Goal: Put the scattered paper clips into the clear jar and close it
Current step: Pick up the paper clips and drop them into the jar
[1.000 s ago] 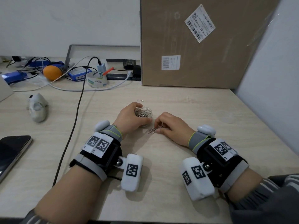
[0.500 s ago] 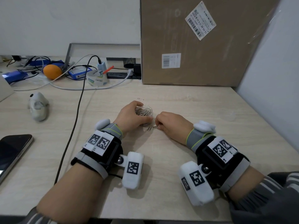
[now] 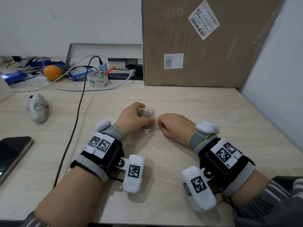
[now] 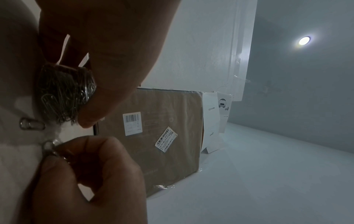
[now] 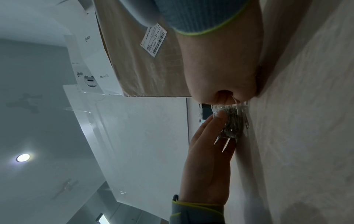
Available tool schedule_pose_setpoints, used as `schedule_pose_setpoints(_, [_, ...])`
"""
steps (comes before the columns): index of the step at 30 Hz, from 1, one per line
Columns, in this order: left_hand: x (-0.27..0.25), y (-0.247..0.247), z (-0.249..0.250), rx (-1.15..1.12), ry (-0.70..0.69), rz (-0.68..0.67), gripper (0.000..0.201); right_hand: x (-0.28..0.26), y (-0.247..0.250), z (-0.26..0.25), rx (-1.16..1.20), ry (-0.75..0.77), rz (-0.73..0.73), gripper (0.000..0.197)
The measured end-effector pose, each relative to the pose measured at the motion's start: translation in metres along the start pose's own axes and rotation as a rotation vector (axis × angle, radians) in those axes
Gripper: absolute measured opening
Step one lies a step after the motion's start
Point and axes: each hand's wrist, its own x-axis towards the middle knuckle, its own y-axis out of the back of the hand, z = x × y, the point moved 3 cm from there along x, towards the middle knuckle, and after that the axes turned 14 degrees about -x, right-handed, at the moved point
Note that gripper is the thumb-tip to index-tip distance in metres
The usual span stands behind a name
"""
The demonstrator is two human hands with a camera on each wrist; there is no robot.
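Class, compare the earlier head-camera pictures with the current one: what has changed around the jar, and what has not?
The right hand has lifted a paper clip off the desk in a pinch; one clip from that spot still lies in front of the clear jar. Unchanged: the left hand keeps its grip on the open jar, and the far clip stays behind it.

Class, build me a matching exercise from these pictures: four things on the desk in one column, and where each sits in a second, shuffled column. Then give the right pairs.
Things
1. clear jar
2. phone
3. cardboard box
4. orange

Places
A. at the left edge of the desk
B. among the cables at the back left
C. held by the left hand, near the desk's middle
D. upright at the back, against the wall

Pairs: 1-C, 2-A, 3-D, 4-B
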Motion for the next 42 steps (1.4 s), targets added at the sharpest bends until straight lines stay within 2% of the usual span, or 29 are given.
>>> schedule_pose_setpoints(4, [0.001,-0.001,-0.001,-0.013,0.004,-0.007,0.062,0.001,-0.005,0.006,0.07,-0.02,0.014,0.017])
schedule_pose_setpoints(7, [0.001,-0.001,-0.001,-0.008,0.002,-0.008,0.062,-0.001,-0.008,0.012,0.208,-0.029,0.107,0.013])
schedule_pose_setpoints(12, [-0.002,0.0,0.003,-0.023,-0.007,-0.02,0.061,-0.007,0.007,0.024,0.514,-0.19,0.575,0.002])
schedule_pose_setpoints(15, [-0.006,-0.003,0.011,-0.033,-0.044,-0.088,0.058,-0.012,0.02,0.026,0.73,-0.274,0.709,0.003])
schedule_pose_setpoints(18, [-0.012,-0.009,0.019,-0.082,-0.069,-0.18,0.061,-0.014,0.024,0.02,0.807,-0.237,0.719,0.006])
schedule_pose_setpoints(22, [-0.019,-0.015,0.025,-0.105,-0.089,-0.271,0.065,-0.013,0.023,0.015,0.8,-0.165,0.661,0.006])
schedule_pose_setpoints(28, [-0.021,-0.014,0.027,-0.104,-0.085,-0.265,0.051,-0.014,0.019,0.01,0.701,-0.115,0.616,0.012])
schedule_pose_setpoints(35, [-0.019,-0.014,0.026,-0.123,-0.092,-0.262,0.053,-0.014,0.014,0.009,0.742,-0.189,0.522,0.026])
schedule_pose_setpoints(38, [-0.018,-0.013,0.024,-0.119,-0.087,-0.248,0.059,-0.014,0.016,0.01,0.746,-0.186,0.578,0.025])
schedule_pose_setpoints(42, [-0.013,-0.004,0.021,-0.099,-0.078,-0.155,0.06,-0.016,0.017,0.022,0.717,-0.298,0.724,0.023])
